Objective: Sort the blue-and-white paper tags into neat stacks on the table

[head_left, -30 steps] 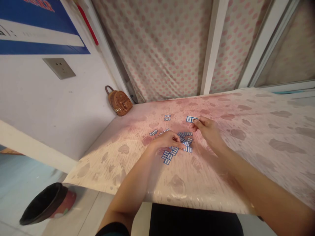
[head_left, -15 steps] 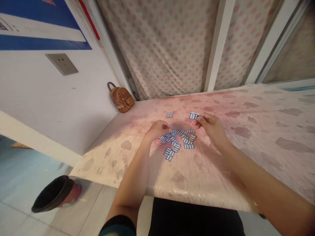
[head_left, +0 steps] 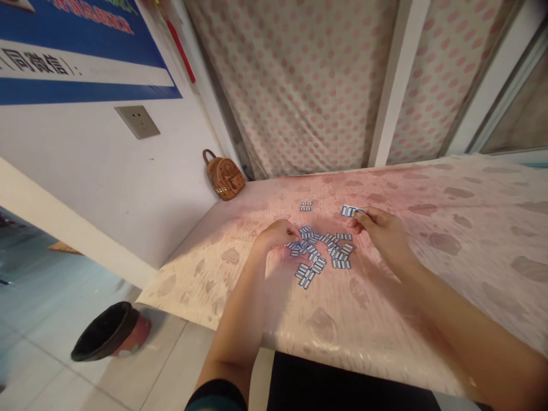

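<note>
In the head view, a loose pile of small white label pieces with blue borders (head_left: 317, 265) lies on the table. My right hand (head_left: 381, 231), to the pile's right, pinches a small strip of blue-bordered labels (head_left: 349, 211) between thumb and fingers, raised above the tabletop. My left hand (head_left: 278, 234) is at the pile's left edge, its fingers curled together by the pieces. Whatever those fingertips may hold is too small to make out. Behind the pile, apart from it, sits a neat little group of the same labels (head_left: 306, 206).
A patterned cloth (head_left: 231, 257) covers the table. At its back left corner a small brown backpack (head_left: 225, 178) leans by the wall. On the floor to the left stands a dark-rimmed bin (head_left: 113, 334). A dotted curtain (head_left: 308, 85) hangs behind the table.
The camera view has turned a little to the left, so everything sits farther right. My left fingertips have come down onto the pile's edge. The right hand still holds its label strip.
</note>
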`<state>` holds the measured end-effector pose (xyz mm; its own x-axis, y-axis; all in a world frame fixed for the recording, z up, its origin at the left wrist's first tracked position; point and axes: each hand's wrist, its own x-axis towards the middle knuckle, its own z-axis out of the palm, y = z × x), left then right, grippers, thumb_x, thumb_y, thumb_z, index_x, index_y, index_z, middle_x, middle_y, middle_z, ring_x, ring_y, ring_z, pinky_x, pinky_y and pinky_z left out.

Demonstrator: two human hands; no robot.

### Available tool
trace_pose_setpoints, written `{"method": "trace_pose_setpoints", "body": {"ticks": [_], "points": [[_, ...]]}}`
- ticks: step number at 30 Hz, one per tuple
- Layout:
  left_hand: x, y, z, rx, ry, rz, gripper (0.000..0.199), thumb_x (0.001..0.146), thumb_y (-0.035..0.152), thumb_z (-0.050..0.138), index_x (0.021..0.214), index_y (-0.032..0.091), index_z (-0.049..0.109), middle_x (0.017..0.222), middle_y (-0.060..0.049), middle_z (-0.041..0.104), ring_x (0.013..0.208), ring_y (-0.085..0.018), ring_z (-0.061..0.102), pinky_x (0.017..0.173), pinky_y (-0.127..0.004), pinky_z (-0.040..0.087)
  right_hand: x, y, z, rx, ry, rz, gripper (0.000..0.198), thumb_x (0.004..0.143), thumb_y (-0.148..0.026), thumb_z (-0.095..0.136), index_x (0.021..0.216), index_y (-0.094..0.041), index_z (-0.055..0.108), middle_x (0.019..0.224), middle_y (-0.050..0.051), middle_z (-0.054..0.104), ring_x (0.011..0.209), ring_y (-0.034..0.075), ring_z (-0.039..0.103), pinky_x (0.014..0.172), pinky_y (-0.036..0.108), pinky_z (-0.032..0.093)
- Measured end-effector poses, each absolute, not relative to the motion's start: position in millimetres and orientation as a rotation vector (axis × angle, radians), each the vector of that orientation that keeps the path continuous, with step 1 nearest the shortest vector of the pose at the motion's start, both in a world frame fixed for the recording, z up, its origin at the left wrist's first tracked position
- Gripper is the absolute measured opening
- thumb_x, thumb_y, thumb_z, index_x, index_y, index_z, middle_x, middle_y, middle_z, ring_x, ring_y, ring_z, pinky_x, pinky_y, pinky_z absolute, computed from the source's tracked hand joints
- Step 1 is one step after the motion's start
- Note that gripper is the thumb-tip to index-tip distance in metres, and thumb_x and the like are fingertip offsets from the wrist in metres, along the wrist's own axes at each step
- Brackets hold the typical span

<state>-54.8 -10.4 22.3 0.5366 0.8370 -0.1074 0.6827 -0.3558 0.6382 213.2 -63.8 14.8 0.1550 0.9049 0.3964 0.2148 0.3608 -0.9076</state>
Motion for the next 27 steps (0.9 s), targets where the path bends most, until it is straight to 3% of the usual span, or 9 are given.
{"method": "trace_pose_setpoints", "body": {"ticks": [7, 12, 17, 23, 27], "points": [[-36, -18, 22, 2.112, 0.995, 0.284, 0.026, 0.080, 0.015, 0.061, 0.100, 0.014, 0.077, 0.094, -0.005, 0.077, 0.082, -0.015, 0.068, 0.073, -0.020, 0.049, 213, -64, 15, -1.144, -1.345, 0.688, 0.029, 0.087, -0.044, 0.060, 0.063, -0.028, 0.063, 0.067, 0.005, 0.068, 0.060, 0.023, 0.062, 0.063, 0.040, 0.051], [-60, -13, 30, 2.075, 1.462, 0.412, 0.021, 0.081, 0.011, 0.054, 0.085, 0.010, 0.074, 0.079, -0.005, 0.074, 0.072, -0.013, 0.067, 0.063, -0.018, 0.048, 213, -64, 14, -1.145, -1.330, 0.706, 0.027, 0.086, -0.042, 0.061, 0.064, -0.027, 0.064, 0.068, 0.005, 0.068, 0.061, 0.023, 0.063, 0.065, 0.041, 0.052], [-53, -14, 25, 1.954, 1.413, 0.348, 0.020, 0.084, 0.013, 0.051, 0.078, 0.011, 0.070, 0.072, -0.005, 0.070, 0.064, -0.012, 0.066, 0.055, -0.018, 0.046, 213, -63, 12, -1.145, -1.334, 0.690, 0.025, 0.087, -0.041, 0.059, 0.066, -0.027, 0.064, 0.069, 0.005, 0.068, 0.061, 0.021, 0.062, 0.064, 0.039, 0.051], [-31, -26, 24, 1.803, 1.015, 0.281, 0.017, 0.084, 0.019, 0.056, 0.084, 0.010, 0.070, 0.072, -0.005, 0.070, 0.064, -0.011, 0.065, 0.066, -0.022, 0.052, 214, -61, 8, -1.151, -1.358, 0.665, 0.027, 0.086, -0.043, 0.058, 0.066, -0.027, 0.063, 0.071, 0.005, 0.069, 0.062, 0.021, 0.062, 0.062, 0.037, 0.050], [-44, -23, 30, 1.952, 1.207, 0.225, 0.021, 0.082, 0.021, 0.056, 0.081, 0.011, 0.074, 0.069, -0.004, 0.071, 0.065, -0.012, 0.065, 0.064, -0.020, 0.050, 214, -61, 8, -1.161, -1.353, 0.670, 0.027, 0.087, -0.045, 0.058, 0.067, -0.027, 0.063, 0.072, 0.005, 0.069, 0.063, 0.021, 0.062, 0.062, 0.037, 0.051]]}}
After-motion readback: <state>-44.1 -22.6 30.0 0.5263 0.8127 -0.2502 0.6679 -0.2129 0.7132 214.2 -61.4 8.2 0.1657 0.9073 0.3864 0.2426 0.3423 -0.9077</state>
